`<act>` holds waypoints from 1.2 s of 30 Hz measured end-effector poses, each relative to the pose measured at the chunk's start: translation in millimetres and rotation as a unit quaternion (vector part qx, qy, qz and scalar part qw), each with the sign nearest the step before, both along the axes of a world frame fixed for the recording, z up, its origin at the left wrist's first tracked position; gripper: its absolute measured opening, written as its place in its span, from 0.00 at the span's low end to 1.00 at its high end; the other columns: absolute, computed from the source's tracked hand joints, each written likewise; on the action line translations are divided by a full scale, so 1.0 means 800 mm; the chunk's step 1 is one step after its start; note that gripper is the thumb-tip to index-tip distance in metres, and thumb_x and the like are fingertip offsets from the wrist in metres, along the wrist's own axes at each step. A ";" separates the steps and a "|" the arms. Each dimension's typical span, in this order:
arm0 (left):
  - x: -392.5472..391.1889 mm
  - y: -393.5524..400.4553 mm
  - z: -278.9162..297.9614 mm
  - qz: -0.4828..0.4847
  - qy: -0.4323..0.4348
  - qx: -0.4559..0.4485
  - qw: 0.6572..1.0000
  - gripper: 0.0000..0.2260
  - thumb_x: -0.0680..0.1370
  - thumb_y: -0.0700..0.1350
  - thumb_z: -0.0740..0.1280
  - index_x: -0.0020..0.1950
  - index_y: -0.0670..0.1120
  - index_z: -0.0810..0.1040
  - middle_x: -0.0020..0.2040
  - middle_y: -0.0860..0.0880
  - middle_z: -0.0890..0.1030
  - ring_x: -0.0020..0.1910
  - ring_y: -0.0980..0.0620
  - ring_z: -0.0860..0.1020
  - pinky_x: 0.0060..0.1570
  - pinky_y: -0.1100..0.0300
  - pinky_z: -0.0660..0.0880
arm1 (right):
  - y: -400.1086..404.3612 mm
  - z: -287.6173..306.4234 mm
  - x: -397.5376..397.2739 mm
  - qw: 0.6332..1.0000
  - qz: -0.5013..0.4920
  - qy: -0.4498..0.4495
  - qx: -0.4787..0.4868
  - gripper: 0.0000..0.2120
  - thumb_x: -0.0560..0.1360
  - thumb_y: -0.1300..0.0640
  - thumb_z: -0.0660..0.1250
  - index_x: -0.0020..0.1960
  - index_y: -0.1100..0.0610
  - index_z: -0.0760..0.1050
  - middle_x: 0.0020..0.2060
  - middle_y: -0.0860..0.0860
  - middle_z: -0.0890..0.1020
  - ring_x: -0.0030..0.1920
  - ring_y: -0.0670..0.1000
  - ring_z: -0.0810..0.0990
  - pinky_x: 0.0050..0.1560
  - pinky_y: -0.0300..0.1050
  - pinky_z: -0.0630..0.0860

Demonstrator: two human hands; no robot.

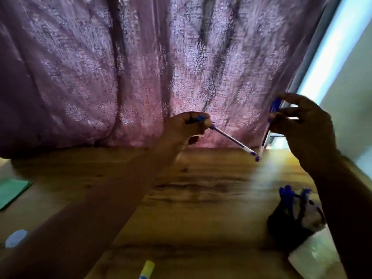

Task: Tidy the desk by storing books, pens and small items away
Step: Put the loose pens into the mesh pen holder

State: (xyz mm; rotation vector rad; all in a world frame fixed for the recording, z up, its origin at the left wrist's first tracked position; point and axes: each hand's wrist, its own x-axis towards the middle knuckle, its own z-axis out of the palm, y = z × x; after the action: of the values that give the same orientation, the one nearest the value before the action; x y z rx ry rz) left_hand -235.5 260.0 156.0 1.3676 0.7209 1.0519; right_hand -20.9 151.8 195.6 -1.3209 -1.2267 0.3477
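My left hand (188,127) is raised over the far part of the wooden desk (201,198) and grips a clear pen with blue ends (233,140), which slants down to the right. My right hand (302,125) is held up at the right and pinches another blue-capped pen (274,106) that stands roughly upright. Below my right forearm stands a dark pen holder (289,226) with several blue-capped pens (289,196) sticking out. The picture is blurred by motion.
A purple patterned curtain (141,77) hangs behind the desk. A green book or folder (12,193) lies at the left edge, a small pale round item (16,238) nearer me. A yellow stick (147,269) lies at the front edge. A white container (314,256) sits beside the holder.
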 end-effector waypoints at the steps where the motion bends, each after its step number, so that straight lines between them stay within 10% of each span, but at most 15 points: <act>1: 0.023 -0.015 0.009 -0.021 0.007 0.003 1.000 0.05 0.73 0.41 0.72 0.40 0.50 0.82 0.33 0.56 0.81 0.32 0.59 0.73 0.32 0.67 0.68 | -0.022 0.007 0.015 1.000 -0.011 0.011 0.005 0.20 0.70 0.62 0.72 0.52 0.38 0.79 0.38 0.52 0.83 0.42 0.58 0.83 0.50 0.60 0.79; 10: 0.150 -0.092 -0.006 -0.103 0.081 0.046 0.990 0.08 0.73 0.35 0.71 0.40 0.48 0.81 0.29 0.56 0.81 0.28 0.63 0.74 0.31 0.66 0.68 | -0.117 -0.054 0.092 0.996 -0.079 0.017 -0.036 0.18 0.71 0.59 0.73 0.56 0.41 0.77 0.40 0.48 0.84 0.41 0.53 0.84 0.46 0.59 0.81; 15: 0.170 -0.117 -0.023 -0.122 0.122 0.073 0.982 0.06 0.72 0.32 0.72 0.43 0.42 0.81 0.33 0.56 0.83 0.35 0.63 0.80 0.37 0.72 0.73 | -0.142 -0.099 0.106 0.996 -0.080 -0.019 -0.043 0.18 0.71 0.59 0.72 0.57 0.43 0.76 0.41 0.44 0.83 0.39 0.45 0.83 0.35 0.37 0.77; 22: 0.176 -0.136 -0.048 -0.108 0.210 0.107 0.966 0.07 0.70 0.35 0.75 0.40 0.47 0.82 0.34 0.55 0.83 0.35 0.62 0.79 0.39 0.69 0.74 | -0.155 -0.155 0.102 0.997 -0.043 -0.038 -0.049 0.20 0.71 0.63 0.73 0.56 0.43 0.76 0.41 0.43 0.83 0.39 0.40 0.82 0.35 0.31 0.75; 36: 0.165 -0.143 -0.079 -0.053 0.283 0.092 0.953 0.13 0.69 0.43 0.77 0.52 0.46 0.81 0.36 0.54 0.78 0.34 0.59 0.74 0.36 0.66 0.70 | -0.152 -0.186 0.124 0.985 -0.044 -0.147 -0.081 0.26 0.71 0.51 0.72 0.66 0.40 0.69 0.53 0.44 0.74 0.52 0.50 0.75 0.48 0.56 0.78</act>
State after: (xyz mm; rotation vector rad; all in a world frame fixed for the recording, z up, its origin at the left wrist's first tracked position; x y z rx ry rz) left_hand -103.2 145.6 92.5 1.8812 0.9664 0.6481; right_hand 78.1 30.4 46.7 -1.6027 -1.4024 0.1964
